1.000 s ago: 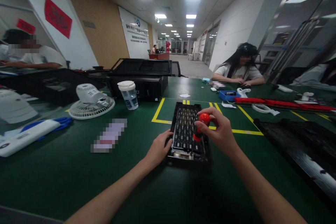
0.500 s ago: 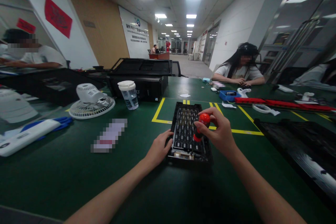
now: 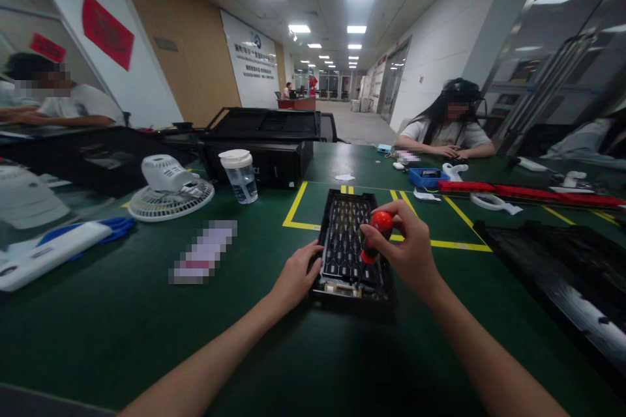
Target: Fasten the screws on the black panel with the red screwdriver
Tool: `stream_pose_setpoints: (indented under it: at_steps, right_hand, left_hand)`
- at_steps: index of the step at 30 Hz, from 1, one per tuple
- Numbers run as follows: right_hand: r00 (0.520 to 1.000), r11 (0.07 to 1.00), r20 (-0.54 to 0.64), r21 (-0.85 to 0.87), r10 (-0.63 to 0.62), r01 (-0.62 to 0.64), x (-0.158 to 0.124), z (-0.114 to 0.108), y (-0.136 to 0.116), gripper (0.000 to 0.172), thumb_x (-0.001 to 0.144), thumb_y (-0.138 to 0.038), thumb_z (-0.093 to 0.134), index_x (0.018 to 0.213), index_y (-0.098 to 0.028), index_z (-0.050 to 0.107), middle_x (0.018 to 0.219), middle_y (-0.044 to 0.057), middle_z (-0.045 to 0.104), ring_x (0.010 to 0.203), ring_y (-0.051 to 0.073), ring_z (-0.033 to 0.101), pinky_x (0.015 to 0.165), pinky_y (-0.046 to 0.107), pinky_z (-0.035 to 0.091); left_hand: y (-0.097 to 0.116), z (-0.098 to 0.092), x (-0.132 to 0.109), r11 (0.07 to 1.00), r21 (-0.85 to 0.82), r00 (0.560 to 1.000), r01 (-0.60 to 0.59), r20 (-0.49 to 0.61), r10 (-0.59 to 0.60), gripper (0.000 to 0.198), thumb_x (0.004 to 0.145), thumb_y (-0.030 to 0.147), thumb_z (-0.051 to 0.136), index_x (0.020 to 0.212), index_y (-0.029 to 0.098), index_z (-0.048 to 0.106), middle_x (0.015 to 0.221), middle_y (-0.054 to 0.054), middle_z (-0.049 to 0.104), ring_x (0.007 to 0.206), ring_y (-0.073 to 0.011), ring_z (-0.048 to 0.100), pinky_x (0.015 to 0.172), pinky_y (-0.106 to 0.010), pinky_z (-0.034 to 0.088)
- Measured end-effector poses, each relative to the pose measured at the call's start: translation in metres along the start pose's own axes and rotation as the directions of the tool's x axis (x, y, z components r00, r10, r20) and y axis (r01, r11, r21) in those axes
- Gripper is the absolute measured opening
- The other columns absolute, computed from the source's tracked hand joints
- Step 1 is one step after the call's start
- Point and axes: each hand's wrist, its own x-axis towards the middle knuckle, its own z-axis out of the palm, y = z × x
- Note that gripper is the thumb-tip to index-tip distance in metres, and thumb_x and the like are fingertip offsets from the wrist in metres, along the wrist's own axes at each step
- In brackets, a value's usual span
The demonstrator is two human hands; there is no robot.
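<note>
A black rectangular panel (image 3: 342,238) with rows of slotted openings lies on the green table, its long side pointing away from me. A small metallic part shows at its near end. My left hand (image 3: 299,273) grips its left edge, thumb on the near side and fingertips partly hidden. Over the panel's right half, my right hand (image 3: 408,242) pinches the round red top of a stubby red-and-black screwdriver (image 3: 381,225). The tool stands nearly upright, tilted slightly. Whether its tip sits in a screw I cannot tell.
Yellow tape (image 3: 293,208) marks the green table. A lidded water cup (image 3: 239,176), a white fan (image 3: 171,189) and a black computer case (image 3: 278,163) stand to the left. A large black panel (image 3: 552,287) lies right, and a blue tray (image 3: 428,176) farther back. A person sits opposite.
Hardly anything differs. The fingers of my right hand have shifted very slightly on the screwdriver; my left hand and the panel stay in place.
</note>
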Motion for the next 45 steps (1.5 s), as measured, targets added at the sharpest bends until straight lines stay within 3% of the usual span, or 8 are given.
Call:
stream_pose_setpoints:
  at_steps: [10,17,20,25,30,35,41,45]
  right_hand:
    - [0.998,0.997,-0.033,0.064,0.045,-0.043,-0.004,0.004,0.002,0.020,0.074,-0.028,0.064,0.080,-0.018,0.048,0.072,-0.001,0.048,0.062,0.012,0.047,0.059,0.026,0.043]
    - [0.998,0.972,-0.045,0.232,0.054,-0.042,-0.002,0.006,0.000,0.018,0.074,-0.024,0.063,0.082,-0.019,0.048,0.082,0.001,0.051,0.069,0.013,0.052,0.062,0.026,0.046]
    - [0.993,0.913,-0.004,0.395,0.117,-0.106,-0.001,0.008,-0.002,0.018,0.076,-0.024,0.062,0.084,-0.019,0.046,0.092,0.003,0.053,0.078,0.015,0.057,0.071,0.031,0.049]
    - [0.969,0.681,0.165,0.690,0.182,-0.245,0.000,0.011,-0.002,0.017,0.081,-0.021,0.054,0.088,-0.021,0.038,0.096,0.002,0.057,0.073,0.015,0.063,0.066,0.034,0.052]
    - [0.957,0.666,0.233,0.687,0.174,-0.289,0.000,0.008,0.001,0.011,0.080,-0.020,0.055,0.089,-0.019,0.047,0.083,0.001,0.060,0.058,0.011,0.059,0.054,0.026,0.047]
    - [0.938,0.651,0.285,0.678,0.197,-0.342,-0.001,0.005,0.004,0.011,0.077,-0.022,0.060,0.081,-0.018,0.051,0.058,-0.005,0.049,0.048,0.009,0.049,0.047,0.022,0.039]
    - [0.922,0.551,0.347,0.742,0.172,-0.382,0.001,0.004,0.003,0.011,0.077,-0.029,0.054,0.079,-0.018,0.053,0.066,-0.001,0.052,0.051,0.010,0.048,0.049,0.024,0.039]
    - [0.911,0.492,0.379,0.770,0.160,-0.407,0.004,0.001,0.000,0.030,0.084,-0.036,0.032,0.078,-0.017,0.054,0.068,0.003,0.052,0.053,0.013,0.050,0.052,0.028,0.041]
  left_hand:
    - [0.002,-0.002,0.000,1.000,-0.004,1.000,0.010,0.012,-0.010,0.031,0.088,0.030,0.038,0.112,0.019,0.054,0.128,-0.008,0.050,0.119,-0.0181,0.045,0.103,-0.036,0.033]
    - [-0.001,-0.002,-0.001,1.000,-0.004,1.000,0.010,0.008,-0.010,0.031,0.087,0.030,0.038,0.112,0.020,0.054,0.128,-0.007,0.050,0.118,-0.0188,0.046,0.102,-0.037,0.034]
    - [0.000,-0.001,0.000,1.000,-0.001,1.000,0.014,0.006,-0.014,0.031,0.087,0.029,0.038,0.112,0.021,0.054,0.128,-0.007,0.050,0.118,-0.0191,0.046,0.102,-0.038,0.034]
    - [0.002,-0.002,-0.001,1.000,0.009,1.000,0.013,0.000,-0.013,0.031,0.087,0.029,0.038,0.112,0.020,0.055,0.128,-0.006,0.050,0.118,-0.0186,0.046,0.102,-0.036,0.035]
    - [0.001,-0.001,-0.001,1.000,0.005,1.000,-0.006,-0.002,0.006,0.030,0.087,0.028,0.038,0.112,0.020,0.054,0.128,-0.006,0.050,0.118,-0.0181,0.046,0.103,-0.036,0.033]
    - [0.000,-0.001,-0.001,1.000,-0.005,1.000,0.005,0.003,-0.005,0.030,0.087,0.028,0.039,0.111,0.019,0.055,0.128,-0.007,0.050,0.119,-0.0180,0.045,0.103,-0.036,0.033]
    - [0.001,-0.001,0.000,1.000,-0.005,1.000,0.009,0.006,-0.009,0.031,0.087,0.030,0.038,0.111,0.020,0.055,0.128,-0.007,0.050,0.119,-0.0190,0.045,0.103,-0.038,0.033]
    - [0.001,-0.001,0.000,1.000,-0.005,1.000,0.024,0.011,-0.024,0.031,0.087,0.031,0.038,0.111,0.021,0.055,0.129,-0.006,0.049,0.120,-0.0192,0.045,0.103,-0.039,0.033]
